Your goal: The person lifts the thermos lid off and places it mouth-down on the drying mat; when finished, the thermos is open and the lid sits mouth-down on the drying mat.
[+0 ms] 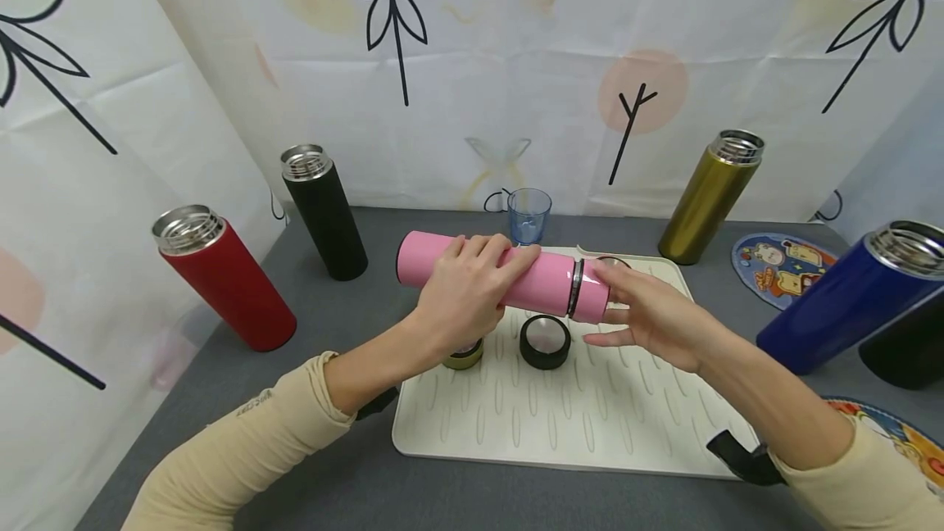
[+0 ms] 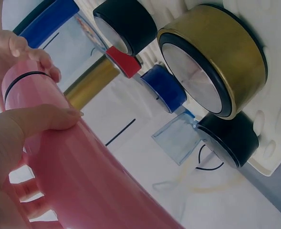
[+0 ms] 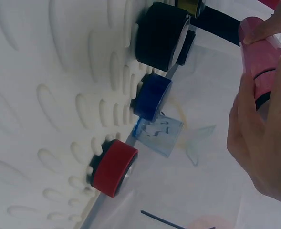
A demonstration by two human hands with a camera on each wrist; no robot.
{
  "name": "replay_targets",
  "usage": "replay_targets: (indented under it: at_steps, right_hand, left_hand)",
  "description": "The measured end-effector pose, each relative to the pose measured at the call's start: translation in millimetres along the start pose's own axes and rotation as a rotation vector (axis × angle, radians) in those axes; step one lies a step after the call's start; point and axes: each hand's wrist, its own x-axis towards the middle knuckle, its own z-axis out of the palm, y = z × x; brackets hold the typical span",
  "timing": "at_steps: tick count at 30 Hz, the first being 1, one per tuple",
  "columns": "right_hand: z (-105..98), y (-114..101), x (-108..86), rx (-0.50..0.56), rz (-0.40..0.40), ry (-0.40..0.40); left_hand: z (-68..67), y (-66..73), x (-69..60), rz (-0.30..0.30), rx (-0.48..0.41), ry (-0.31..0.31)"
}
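Observation:
A pink thermos bottle [image 1: 542, 285] is held nearly level above the cream ribbed mat [image 1: 590, 433]. My left hand [image 1: 468, 289] grips its body from above. At the other end, my right hand [image 1: 656, 318] holds the pink cap [image 1: 592, 295], thumb on the near side; some of its fingers stretch out below. Under the bottle, a black lid [image 1: 544, 342] lies on the mat beside a gold lid [image 2: 221, 52] that the left hand partly hides in the head view. The right wrist view shows a blue lid [image 3: 152, 97] and a red lid [image 3: 114, 168] farther back.
Uncapped red [image 1: 236, 293] and black [image 1: 324, 220] bottles stand on the left. At the right are a gold bottle [image 1: 708, 203], a blue bottle [image 1: 841, 310] and a partly cut-off black object [image 1: 907, 342]. A clear blue cup [image 1: 528, 215] stands behind the mat, near the white cloth backdrop.

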Motion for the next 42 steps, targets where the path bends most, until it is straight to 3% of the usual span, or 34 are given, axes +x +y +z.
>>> replay_targets:
  at_steps: [7,16,25,34,42]
  right_hand:
    - [-3.8,5.6,2.2,-0.028,-0.099,0.010]
    - [-5.1,9.7,0.2,-0.121,-0.169,0.046]
    - [-4.7,12.1,-2.3,-0.247,-0.248,0.149]
    - [-13.1,15.7,-6.8,-0.306,-0.203,0.243]
    - [-23.0,21.9,-9.1,-0.348,-0.162,0.247]
  left_hand:
    - [-1.2,-1.5,-1.0,-0.022,-0.035,-0.019]
    - [-3.1,-4.6,-1.5,-0.045,-0.074,-0.058]
    - [-2.9,-10.5,-4.0,-0.074,-0.089,-0.066]
    - [-3.2,-21.8,-3.2,-0.123,-0.113,-0.029]
    - [-1.6,-39.5,-4.5,-0.187,-0.167,0.029]
